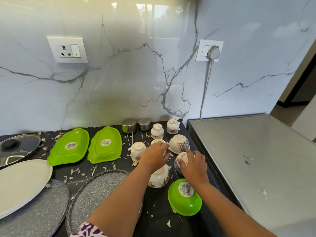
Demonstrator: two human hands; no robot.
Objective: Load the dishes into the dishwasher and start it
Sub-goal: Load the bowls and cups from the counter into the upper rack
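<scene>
Both hands reach over a dark worktop (150, 207) strewn with pale scraps, where a cluster of upturned dishes waits. The left hand (154, 155) lies over a small white cup (158, 142) in the middle of the cluster, its fingers (162, 146) curled down around the cup's base. The right hand (194, 165) covers a blue-patterned bowl (181, 162) turned upside down, fingers bent over its foot and gripping it. Just beyond sits another patterned bowl (179, 144), also inverted, and nearer the person a floral cup (159, 178) stands between the forearms. A white handled cup (138, 151) stands just left of the left hand. Two more white cups (157, 131) stand near the wall beside two small steel pots (129, 126). A green bowl (184, 197) lies face down under the right forearm. To the left are two green leaf-shaped trays (105, 147), a white plate (22, 183), two speckled grey plates (95, 190) and a glass lid (18, 148). To the right, a grey steel surface (256, 159) adjoins the worktop.
</scene>
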